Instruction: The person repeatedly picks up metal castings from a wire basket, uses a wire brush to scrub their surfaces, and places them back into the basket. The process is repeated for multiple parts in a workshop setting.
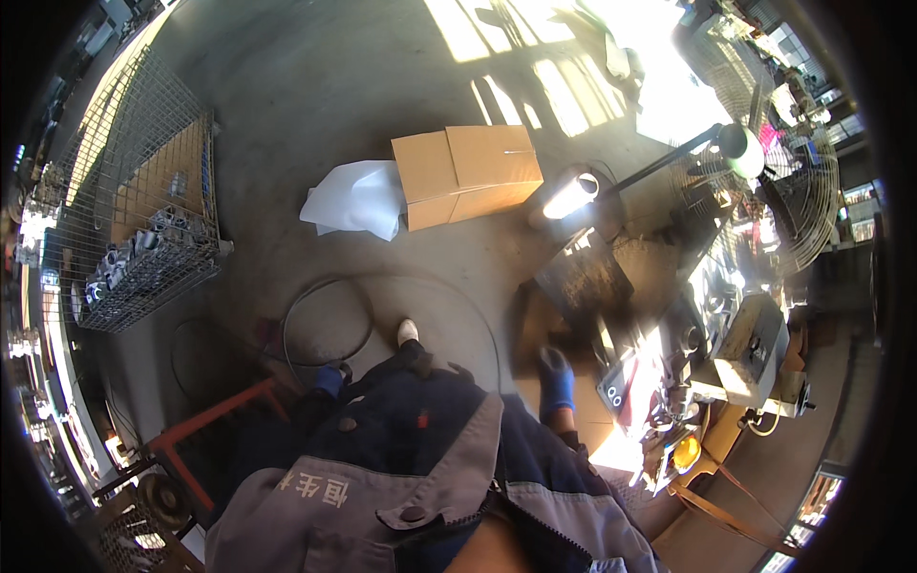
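Observation:
My right hand [557, 384], in a blue glove with dark fingertips, hangs at my right side beside the cluttered workbench. Its fingers point forward, roughly straight, and no object shows in them. My left hand [330, 380], gloved in the same blue, is low on my left, next to my thigh and near a hose loop [330, 365] on the floor. Most of its fingers are hidden or in shadow, so its grip cannot be made out. A phone-like device with round lenses [613, 392] rests on the bench, just right of my right hand.
Ahead on the floor stands a closed cardboard box [468, 177] with a white sheet [355, 199] against it. A wire cage [143, 277] at left holds metal parts. At right are a lamp [740, 151], a large fan [802, 205] and a grey machine [750, 349]. A red frame [215, 420] is near my left.

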Demonstrator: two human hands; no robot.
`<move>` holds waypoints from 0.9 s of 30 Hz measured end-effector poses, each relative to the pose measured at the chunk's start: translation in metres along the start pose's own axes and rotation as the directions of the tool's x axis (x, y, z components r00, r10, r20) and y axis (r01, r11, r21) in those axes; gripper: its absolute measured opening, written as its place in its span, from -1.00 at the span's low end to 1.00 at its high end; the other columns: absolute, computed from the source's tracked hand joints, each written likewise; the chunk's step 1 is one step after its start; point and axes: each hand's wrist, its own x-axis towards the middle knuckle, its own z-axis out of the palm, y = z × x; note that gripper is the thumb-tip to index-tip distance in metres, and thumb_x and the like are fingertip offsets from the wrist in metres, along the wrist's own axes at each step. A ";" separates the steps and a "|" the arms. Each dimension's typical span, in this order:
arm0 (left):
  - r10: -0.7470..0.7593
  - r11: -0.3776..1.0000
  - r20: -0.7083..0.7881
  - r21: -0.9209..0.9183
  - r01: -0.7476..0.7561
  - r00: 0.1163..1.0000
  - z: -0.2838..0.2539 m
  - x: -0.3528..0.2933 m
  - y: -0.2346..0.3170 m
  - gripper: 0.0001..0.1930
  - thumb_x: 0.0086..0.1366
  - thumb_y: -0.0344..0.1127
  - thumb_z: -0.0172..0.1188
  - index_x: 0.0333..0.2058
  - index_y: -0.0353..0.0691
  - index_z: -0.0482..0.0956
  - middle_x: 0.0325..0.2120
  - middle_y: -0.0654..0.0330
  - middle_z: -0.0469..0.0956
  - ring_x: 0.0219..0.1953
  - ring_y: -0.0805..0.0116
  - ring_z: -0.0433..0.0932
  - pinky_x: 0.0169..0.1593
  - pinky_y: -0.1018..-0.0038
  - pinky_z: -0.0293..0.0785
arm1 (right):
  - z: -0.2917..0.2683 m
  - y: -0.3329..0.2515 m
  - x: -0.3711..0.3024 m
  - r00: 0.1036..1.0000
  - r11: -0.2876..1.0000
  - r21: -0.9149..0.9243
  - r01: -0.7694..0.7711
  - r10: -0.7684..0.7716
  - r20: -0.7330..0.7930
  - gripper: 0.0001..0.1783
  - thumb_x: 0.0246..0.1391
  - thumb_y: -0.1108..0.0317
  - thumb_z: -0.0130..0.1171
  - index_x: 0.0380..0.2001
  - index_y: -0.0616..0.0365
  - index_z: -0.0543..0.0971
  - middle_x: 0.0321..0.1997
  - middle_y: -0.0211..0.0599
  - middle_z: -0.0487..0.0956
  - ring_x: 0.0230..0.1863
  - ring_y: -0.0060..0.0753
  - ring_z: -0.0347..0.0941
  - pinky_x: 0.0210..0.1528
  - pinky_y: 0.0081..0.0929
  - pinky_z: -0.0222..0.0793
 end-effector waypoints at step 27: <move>-0.398 0.904 0.022 0.177 0.389 0.917 -0.044 0.143 -0.048 -0.71 0.25 -0.25 0.09 -0.19 -0.38 0.55 -0.21 -0.18 0.53 -0.15 -0.08 0.52 0.00 0.19 0.42 | 0.404 -0.175 0.338 0.829 0.550 -0.813 0.192 0.353 0.435 0.08 -0.14 -0.23 0.28 0.41 -0.27 0.02 0.51 -0.09 -0.08 0.44 0.36 -0.14 0.38 0.22 -0.09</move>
